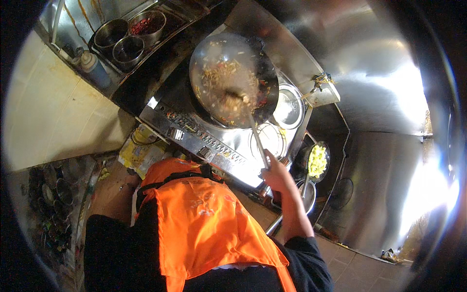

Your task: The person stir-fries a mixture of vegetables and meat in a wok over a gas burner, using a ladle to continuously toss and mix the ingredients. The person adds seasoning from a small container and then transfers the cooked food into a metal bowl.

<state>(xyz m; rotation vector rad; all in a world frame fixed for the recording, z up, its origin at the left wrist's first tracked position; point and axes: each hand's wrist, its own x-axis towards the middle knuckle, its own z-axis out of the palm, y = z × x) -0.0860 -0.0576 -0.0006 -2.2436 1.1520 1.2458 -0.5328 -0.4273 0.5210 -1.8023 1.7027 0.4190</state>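
Observation:
My right hand (274, 174) is closed around the long metal handle of a cooking ladle (257, 137). The ladle's head is blurred among food in a large wok (268, 78) on the range. Chopped food (220, 75) with red and green bits lies in the wok under haze, some of it spread up the wok's sides. My left hand is not in view; an orange apron (211, 222) covers my front, below the range's edge.
Right of the wok are a metal bowl (289, 106), a round wire strainer (268, 140) and a pan of pale green chopped vegetables (317, 162). Metal pots (128, 49), one with red contents, and a squeeze bottle (95, 67) stand upper left. Steel panels (383, 175) rise at right.

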